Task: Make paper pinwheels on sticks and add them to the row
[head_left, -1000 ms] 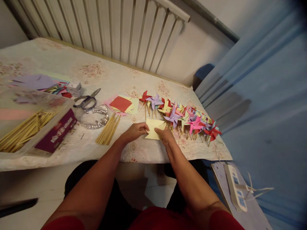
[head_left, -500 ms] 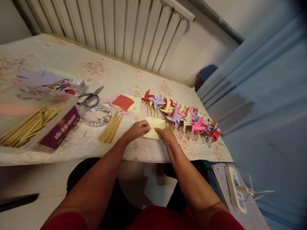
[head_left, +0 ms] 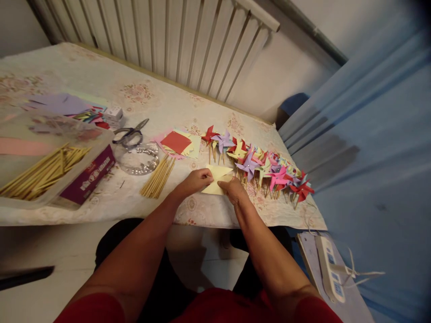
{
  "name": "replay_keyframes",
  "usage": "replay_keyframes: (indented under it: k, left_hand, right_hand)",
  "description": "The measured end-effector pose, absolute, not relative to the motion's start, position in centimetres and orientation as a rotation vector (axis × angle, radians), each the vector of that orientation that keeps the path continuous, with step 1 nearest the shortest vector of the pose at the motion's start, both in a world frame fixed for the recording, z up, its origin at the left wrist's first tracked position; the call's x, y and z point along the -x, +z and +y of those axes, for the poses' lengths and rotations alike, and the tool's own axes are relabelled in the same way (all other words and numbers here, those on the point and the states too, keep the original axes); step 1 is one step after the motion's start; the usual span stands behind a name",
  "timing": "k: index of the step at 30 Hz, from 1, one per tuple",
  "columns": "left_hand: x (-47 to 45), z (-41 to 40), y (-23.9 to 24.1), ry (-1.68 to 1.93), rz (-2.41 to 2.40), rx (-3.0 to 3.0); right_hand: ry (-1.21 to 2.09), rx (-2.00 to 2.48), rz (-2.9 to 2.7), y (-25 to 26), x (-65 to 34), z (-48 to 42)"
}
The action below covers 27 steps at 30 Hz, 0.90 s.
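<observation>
A pale yellow paper square (head_left: 217,176) with cut corners lies near the table's front edge. My left hand (head_left: 194,181) pinches its left side. My right hand (head_left: 233,190) presses and pinches its lower right part. Just beyond the paper stands a row of several finished paper pinwheels (head_left: 259,165) in red, purple, yellow and pink on wooden sticks. A loose bundle of wooden sticks (head_left: 158,176) lies to the left of my left hand.
A stack of coloured paper squares (head_left: 178,143), scissors (head_left: 131,133), a clear dish of shiny pins (head_left: 138,159) and a clear box of sticks (head_left: 40,168) sit on the flowered tablecloth (head_left: 101,89). A power strip (head_left: 328,267) lies lower right. A radiator (head_left: 175,40) backs the table.
My hands and the yellow paper stay in about the same place; the fingers shift slightly on the paper. The camera has tilted a little, moving the scene up and right.
</observation>
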<state>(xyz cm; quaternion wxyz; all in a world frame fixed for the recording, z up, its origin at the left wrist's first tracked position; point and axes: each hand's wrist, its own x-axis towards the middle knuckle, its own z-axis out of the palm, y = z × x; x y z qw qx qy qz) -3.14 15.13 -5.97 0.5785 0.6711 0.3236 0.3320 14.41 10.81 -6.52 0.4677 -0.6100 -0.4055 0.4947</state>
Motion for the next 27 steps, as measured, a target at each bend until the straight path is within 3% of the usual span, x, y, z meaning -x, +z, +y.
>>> replay_keyframes:
  k: [27]
  left_hand:
    - [2.79,15.24,-6.51,0.841,0.877,-1.701]
  right_hand:
    - [1.085,1.704,-1.226,-6.47,-14.2,11.05]
